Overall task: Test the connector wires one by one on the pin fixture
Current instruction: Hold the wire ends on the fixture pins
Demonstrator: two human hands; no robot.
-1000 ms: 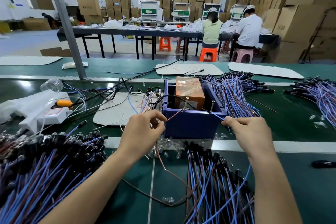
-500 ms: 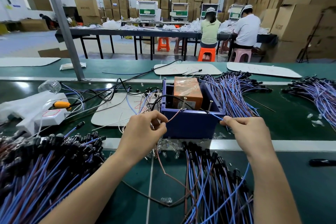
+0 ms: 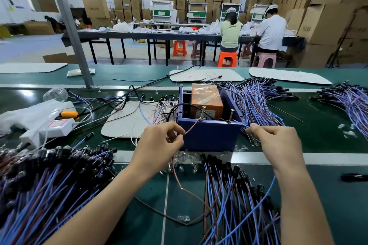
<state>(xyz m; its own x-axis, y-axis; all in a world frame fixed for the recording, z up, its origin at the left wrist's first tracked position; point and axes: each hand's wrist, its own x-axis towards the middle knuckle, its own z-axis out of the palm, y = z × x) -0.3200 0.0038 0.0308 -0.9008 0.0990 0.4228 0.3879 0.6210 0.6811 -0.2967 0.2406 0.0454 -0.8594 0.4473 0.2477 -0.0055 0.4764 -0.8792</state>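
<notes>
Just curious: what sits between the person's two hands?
In the head view, the blue box stands between the left hand and right hand, which pinch a brown wire and a blue wire leading to its rim.

Both forearms outstretched; left hand (image 3: 159, 142) pinched on brown wire (image 3: 192, 126); right hand (image 3: 278, 141) on blue wire (image 3: 241, 123)

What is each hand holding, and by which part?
The left hand pinches the brown wire just short of its end. The right hand pinches the blue wire just short of its end.
</notes>
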